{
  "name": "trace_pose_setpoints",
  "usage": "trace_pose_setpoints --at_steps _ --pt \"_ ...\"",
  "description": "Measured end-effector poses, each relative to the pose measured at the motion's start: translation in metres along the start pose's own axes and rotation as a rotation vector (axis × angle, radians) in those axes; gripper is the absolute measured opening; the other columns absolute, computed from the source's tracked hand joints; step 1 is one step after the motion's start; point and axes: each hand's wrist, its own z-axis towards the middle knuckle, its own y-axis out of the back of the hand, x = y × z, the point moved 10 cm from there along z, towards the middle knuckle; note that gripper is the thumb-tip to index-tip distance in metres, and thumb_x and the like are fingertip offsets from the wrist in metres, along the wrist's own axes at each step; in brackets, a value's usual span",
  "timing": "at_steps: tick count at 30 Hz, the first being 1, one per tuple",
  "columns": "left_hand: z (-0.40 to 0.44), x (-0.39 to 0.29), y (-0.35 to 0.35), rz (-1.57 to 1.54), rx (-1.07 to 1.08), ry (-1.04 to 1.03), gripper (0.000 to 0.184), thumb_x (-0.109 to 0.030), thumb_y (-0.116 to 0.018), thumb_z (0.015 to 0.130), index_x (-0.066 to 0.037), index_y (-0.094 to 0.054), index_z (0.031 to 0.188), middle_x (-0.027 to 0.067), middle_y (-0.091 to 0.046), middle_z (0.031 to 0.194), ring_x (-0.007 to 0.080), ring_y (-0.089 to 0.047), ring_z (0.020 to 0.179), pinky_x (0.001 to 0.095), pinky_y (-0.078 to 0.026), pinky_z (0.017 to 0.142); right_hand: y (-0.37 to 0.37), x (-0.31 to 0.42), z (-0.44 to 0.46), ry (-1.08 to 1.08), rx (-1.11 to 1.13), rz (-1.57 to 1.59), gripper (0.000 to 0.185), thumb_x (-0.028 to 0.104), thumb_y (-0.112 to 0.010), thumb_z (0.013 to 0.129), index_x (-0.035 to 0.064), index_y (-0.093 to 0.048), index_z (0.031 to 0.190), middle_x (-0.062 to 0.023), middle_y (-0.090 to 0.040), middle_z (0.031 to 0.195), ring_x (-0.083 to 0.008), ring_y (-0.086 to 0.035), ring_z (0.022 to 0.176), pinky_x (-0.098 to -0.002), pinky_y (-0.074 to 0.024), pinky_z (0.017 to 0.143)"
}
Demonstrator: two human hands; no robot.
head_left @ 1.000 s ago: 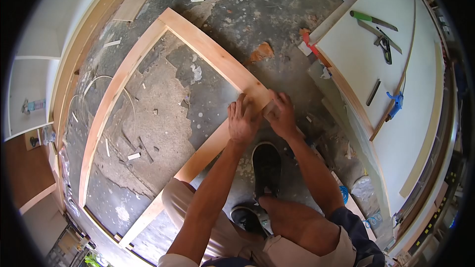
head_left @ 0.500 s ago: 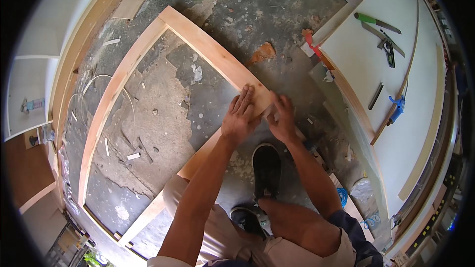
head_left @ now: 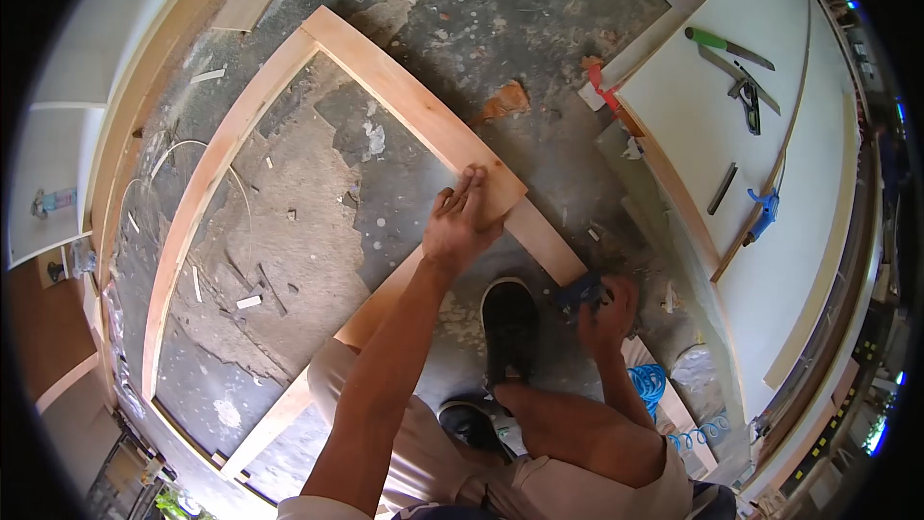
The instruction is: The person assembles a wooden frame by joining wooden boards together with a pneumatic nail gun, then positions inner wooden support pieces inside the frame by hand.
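Note:
A large wooden frame point(head_left: 404, 87) of pale boards, with one long curved side, spans the floor in front of me. My left hand point(head_left: 459, 231) grips its near corner. Two fingers stretch over the board's face and the thumb lies along the edge. From under that corner a short board point(head_left: 549, 243) sticks out to the right. My right hand point(head_left: 608, 316) is closed around a dark blue tool that looks like an air nail gun point(head_left: 579, 291), low beside the short board's end. The hand hides part of the tool.
Coiled blue air hose point(head_left: 648, 383) lies by my right knee. On the white panel point(head_left: 712, 144) at right rest a green-handled saw point(head_left: 729, 46), a combination square point(head_left: 749, 101) and a blue trigger-handled tool point(head_left: 765, 217). Wood scraps litter the stained concrete. My shoes point(head_left: 508, 327) stand near the corner.
My right hand has left the frame's corner and moved down and right to the nail gun. The short board beneath the corner now shows. My left hand stays on the corner, its fingers more bent.

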Motion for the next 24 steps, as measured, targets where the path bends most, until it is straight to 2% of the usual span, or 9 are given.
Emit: trace_pose_setpoints --at_steps 2,4,7,9,12,15,17,18,24 --pt "0.0 0.003 0.001 -0.016 -0.011 0.048 0.068 -0.026 -0.083 0.074 0.001 -0.055 0.13 0.0182 -0.057 0.141 0.028 -0.056 0.13 0.0429 -0.047 0.099 0.003 -0.007 -0.026 0.002 0.115 -0.07 0.058 0.011 -0.072 0.07 0.0011 -0.054 0.124 -0.0237 -0.055 0.121 -0.0428 -0.051 0.114 -0.0502 -0.041 0.097" --pt "-0.003 0.01 -0.001 -0.036 0.015 0.115 0.078 -0.028 -0.083 0.071 -0.003 -0.046 0.135 0.0155 -0.058 0.139 0.0227 -0.063 0.121 0.0396 -0.044 0.102 0.003 -0.005 -0.046 0.007 0.148 -0.105 0.06 0.012 -0.073 0.069 0.001 -0.053 0.125 -0.0242 -0.054 0.119 -0.044 -0.05 0.114 -0.0505 -0.0404 0.096" --pt "-0.007 0.017 -0.009 -0.065 0.031 0.157 0.085 -0.027 -0.083 0.071 -0.004 -0.04 0.14 0.0146 -0.058 0.139 0.0235 -0.066 0.115 0.0385 -0.044 0.102 -0.003 -0.016 -0.063 -0.047 0.165 -0.173 0.059 0.016 -0.074 0.068 0.0002 -0.053 0.121 -0.024 -0.055 0.116 -0.0443 -0.052 0.11 -0.0512 -0.0403 0.096" --pt "-0.008 0.018 -0.01 -0.069 0.036 0.173 0.084 -0.027 -0.083 0.071 -0.003 -0.04 0.139 0.0141 -0.059 0.137 0.0242 -0.067 0.112 0.0383 -0.044 0.103 -0.005 -0.026 -0.072 -0.101 0.148 -0.206 0.054 0.017 -0.073 0.068 -0.0005 -0.055 0.116 -0.0233 -0.055 0.114 -0.0433 -0.053 0.107 -0.0514 -0.0407 0.095" --pt "-0.006 0.018 -0.006 -0.075 0.005 0.164 0.085 -0.028 -0.083 0.07 -0.001 -0.04 0.139 0.0135 -0.062 0.134 0.025 -0.069 0.108 0.0375 -0.045 0.102 -0.014 -0.048 -0.085 -0.172 0.283 -0.349 0.055 0.018 -0.074 0.067 -0.0001 -0.054 0.115 -0.0239 -0.055 0.112 -0.0443 -0.053 0.106 -0.0515 -0.0415 0.093" --pt "-0.005 0.015 -0.005 -0.052 -0.016 0.119 0.089 -0.027 -0.083 0.07 0.002 -0.038 0.141 0.0125 -0.063 0.131 0.0245 -0.07 0.105 0.0371 -0.046 0.102 0.001 -0.062 -0.081 -0.216 0.199 -0.329 0.046 0.017 -0.074 0.068 0.0004 -0.059 0.108 -0.0226 -0.061 0.101 -0.0446 -0.058 0.096 -0.0506 -0.046 0.086" --pt "-0.006 0.017 -0.008 -0.026 -0.009 0.109 0.092 -0.027 -0.083 0.07 0.003 -0.036 0.143 0.0117 -0.064 0.13 0.024 -0.07 0.104 0.0373 -0.046 0.102 0.02 -0.07 -0.064 -0.356 0.19 -0.139 0.033 0.016 -0.076 0.069 0.0012 -0.064 0.096 -0.0203 -0.066 0.084 -0.0435 -0.062 0.08 -0.0509 -0.0494 0.074" --pt "-0.007 0.016 -0.009 -0.02 -0.019 0.091 0.094 -0.027 -0.083 0.07 0.003 -0.034 0.144 0.0106 -0.064 0.131 0.0241 -0.07 0.105 0.0378 -0.047 0.101 0.034 -0.051 -0.041 -0.42 0.191 -0.201 0.026 0.018 -0.077 0.071 0.0008 -0.066 0.086 -0.0204 -0.066 0.075 -0.0431 -0.064 0.069 -0.0512 -0.0498 0.067" --pt "-0.01 0.016 -0.01 -0.069 0.0 0.113 0.101 -0.028 -0.082 0.07 0.004 -0.027 0.149 0.0092 -0.06 0.138 0.0285 -0.067 0.111 0.0405 -0.048 0.103 0.053 -0.028 -0.004 -0.533 0.24 -0.218 0.034 0.026 -0.08 0.074 -0.0012 -0.066 0.089 -0.0224 -0.066 0.078 -0.044 -0.065 0.077 -0.05 -0.049 0.071"
